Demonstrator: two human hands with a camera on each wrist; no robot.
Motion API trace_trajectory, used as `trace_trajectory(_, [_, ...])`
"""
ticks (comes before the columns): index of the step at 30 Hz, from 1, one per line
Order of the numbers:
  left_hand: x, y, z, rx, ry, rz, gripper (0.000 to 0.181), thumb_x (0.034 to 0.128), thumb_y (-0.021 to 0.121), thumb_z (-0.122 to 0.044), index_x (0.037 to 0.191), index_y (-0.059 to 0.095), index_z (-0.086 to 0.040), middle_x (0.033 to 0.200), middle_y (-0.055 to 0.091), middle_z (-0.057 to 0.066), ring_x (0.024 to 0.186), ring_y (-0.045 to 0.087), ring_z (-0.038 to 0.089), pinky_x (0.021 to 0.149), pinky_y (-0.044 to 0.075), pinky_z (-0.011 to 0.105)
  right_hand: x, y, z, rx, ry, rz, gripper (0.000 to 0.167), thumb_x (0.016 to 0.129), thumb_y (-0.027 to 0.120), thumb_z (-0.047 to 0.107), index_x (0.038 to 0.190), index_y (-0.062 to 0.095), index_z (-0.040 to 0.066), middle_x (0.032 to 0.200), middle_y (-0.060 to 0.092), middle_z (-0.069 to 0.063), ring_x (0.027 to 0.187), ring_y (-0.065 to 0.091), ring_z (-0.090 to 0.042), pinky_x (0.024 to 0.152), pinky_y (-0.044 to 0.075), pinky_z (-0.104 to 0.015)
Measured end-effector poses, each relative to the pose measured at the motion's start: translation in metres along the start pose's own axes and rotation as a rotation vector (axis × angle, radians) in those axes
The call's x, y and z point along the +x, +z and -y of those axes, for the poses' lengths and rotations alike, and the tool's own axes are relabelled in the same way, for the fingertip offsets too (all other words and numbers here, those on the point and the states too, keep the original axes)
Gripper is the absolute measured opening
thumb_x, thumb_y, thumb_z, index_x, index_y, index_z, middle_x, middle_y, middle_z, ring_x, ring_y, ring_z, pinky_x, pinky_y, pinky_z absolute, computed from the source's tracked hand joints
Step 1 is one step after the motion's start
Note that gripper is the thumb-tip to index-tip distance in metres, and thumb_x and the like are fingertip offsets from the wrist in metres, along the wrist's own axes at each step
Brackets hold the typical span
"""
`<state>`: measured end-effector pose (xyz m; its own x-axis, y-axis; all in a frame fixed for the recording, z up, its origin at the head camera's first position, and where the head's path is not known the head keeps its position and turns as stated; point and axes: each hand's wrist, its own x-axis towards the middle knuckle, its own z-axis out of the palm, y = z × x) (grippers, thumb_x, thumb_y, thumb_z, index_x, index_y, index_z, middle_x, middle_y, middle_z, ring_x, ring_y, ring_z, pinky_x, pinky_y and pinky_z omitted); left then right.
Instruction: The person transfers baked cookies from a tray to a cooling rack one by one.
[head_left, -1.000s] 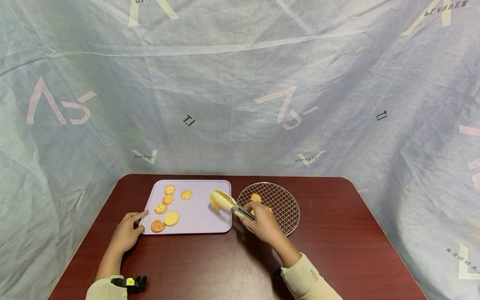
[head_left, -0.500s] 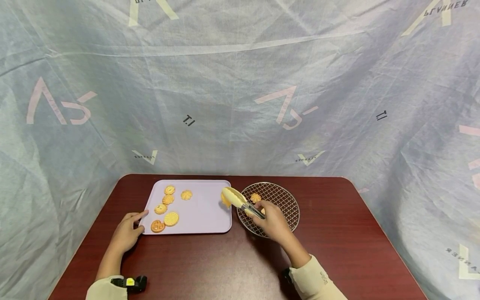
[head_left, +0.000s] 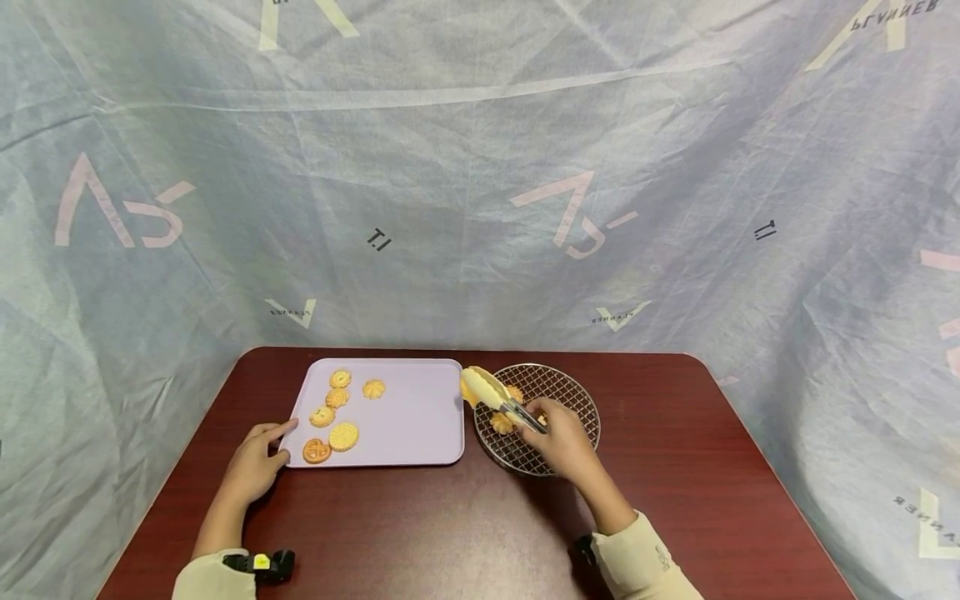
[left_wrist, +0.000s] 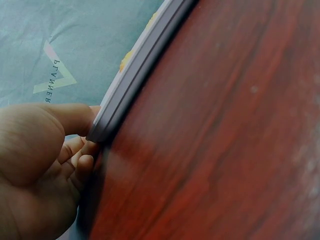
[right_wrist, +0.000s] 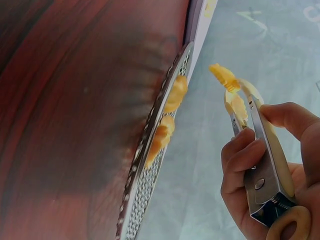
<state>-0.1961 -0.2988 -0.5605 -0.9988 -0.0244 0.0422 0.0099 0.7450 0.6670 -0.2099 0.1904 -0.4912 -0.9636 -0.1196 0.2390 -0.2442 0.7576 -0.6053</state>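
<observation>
My left hand (head_left: 253, 468) holds the left edge of a pale purple tray (head_left: 416, 417) near its front corner. With my right hand (head_left: 564, 437) I grip kitchen tongs (head_left: 489, 388), metal with cream-coloured tips. A golden cookie (right_wrist: 225, 77) sits between the tong tips, raised above the gap where the tray and a round wire rack (head_left: 573, 396) meet. Beneath the tongs, cookies (head_left: 501, 423) lie on the rack, some partly hidden by the tongs and hand. Several cookies, among them a round one (head_left: 343, 436) and a pretzel-shaped one (head_left: 317, 451), lie on the tray's left half.
A dark red wooden table (head_left: 390, 533) bears the tray and the rack side by side. Behind it and at both sides hangs a grey printed cloth (head_left: 450, 183). Wrist cameras (head_left: 279, 567) are strapped at the sleeves.
My right hand has drawn the tongs and their cookie rightward, from above the tray's right part to the rack's left edge. The left hand stays on the tray.
</observation>
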Motion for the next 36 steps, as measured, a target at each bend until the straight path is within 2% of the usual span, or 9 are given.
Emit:
trace_trajectory(4, [0.001, 0.000, 0.000, 0.001, 0.004, -0.004, 0.055, 0.0922, 0.057, 0.003, 0.147, 0.051, 0.007, 0.134, 0.047, 0.032, 0.111, 0.053, 0.042, 0.093, 0.042, 0.059, 0.000, -0.005, -0.006, 0.003, 0.022, -0.006, 0.028, 0.081, 0.081, 0.012, 0.107, 0.071, 0.006, 0.094, 0.068, -0.006, 0.062, 0.044, -0.013, 0.062, 0.042, -0.033])
trace_trajectory(9, [0.001, 0.001, 0.001, 0.003, 0.008, -0.009, 0.055, 0.0920, 0.057, 0.003, 0.147, 0.052, 0.007, 0.134, 0.048, 0.031, 0.109, 0.053, 0.041, 0.091, 0.042, 0.058, -0.001, -0.010, -0.015, -0.005, 0.045, -0.016, 0.030, 0.082, 0.082, 0.013, 0.108, 0.071, 0.005, 0.097, 0.070, -0.009, 0.066, 0.050, -0.014, 0.067, 0.046, -0.035])
trace_trajectory(14, [0.002, 0.001, 0.002, 0.005, 0.005, -0.007, 0.055, 0.0919, 0.057, 0.002, 0.147, 0.051, 0.006, 0.134, 0.048, 0.032, 0.111, 0.053, 0.042, 0.092, 0.042, 0.059, -0.003, -0.016, -0.025, -0.007, 0.080, -0.010, 0.032, 0.083, 0.081, 0.013, 0.112, 0.070, 0.003, 0.097, 0.070, -0.011, 0.061, 0.048, -0.014, 0.067, 0.046, -0.036])
trace_trajectory(25, [0.002, 0.002, 0.001, 0.001, 0.002, -0.009, 0.056, 0.0916, 0.057, 0.003, 0.147, 0.052, 0.006, 0.134, 0.048, 0.031, 0.110, 0.052, 0.041, 0.090, 0.042, 0.057, -0.008, -0.031, -0.048, 0.006, 0.140, -0.026, 0.033, 0.086, 0.080, 0.016, 0.113, 0.070, 0.001, 0.104, 0.072, -0.015, 0.065, 0.053, -0.014, 0.067, 0.048, -0.034])
trace_trajectory(29, [0.001, 0.002, 0.001, 0.004, 0.004, -0.012, 0.055, 0.0913, 0.057, 0.003, 0.146, 0.052, 0.006, 0.133, 0.048, 0.031, 0.109, 0.053, 0.041, 0.090, 0.042, 0.056, -0.011, -0.036, -0.055, 0.015, 0.169, -0.017, 0.030, 0.087, 0.079, 0.014, 0.112, 0.069, 0.000, 0.098, 0.070, -0.016, 0.062, 0.051, -0.015, 0.064, 0.047, -0.034])
trace_trajectory(36, [0.000, 0.002, 0.003, 0.009, 0.007, -0.015, 0.055, 0.0910, 0.057, 0.004, 0.146, 0.052, 0.007, 0.132, 0.049, 0.032, 0.108, 0.054, 0.042, 0.091, 0.043, 0.058, -0.014, -0.041, -0.066, -0.023, 0.212, -0.009, 0.029, 0.089, 0.077, 0.017, 0.111, 0.069, 0.000, 0.091, 0.069, -0.010, 0.071, 0.053, -0.017, 0.069, 0.046, -0.035])
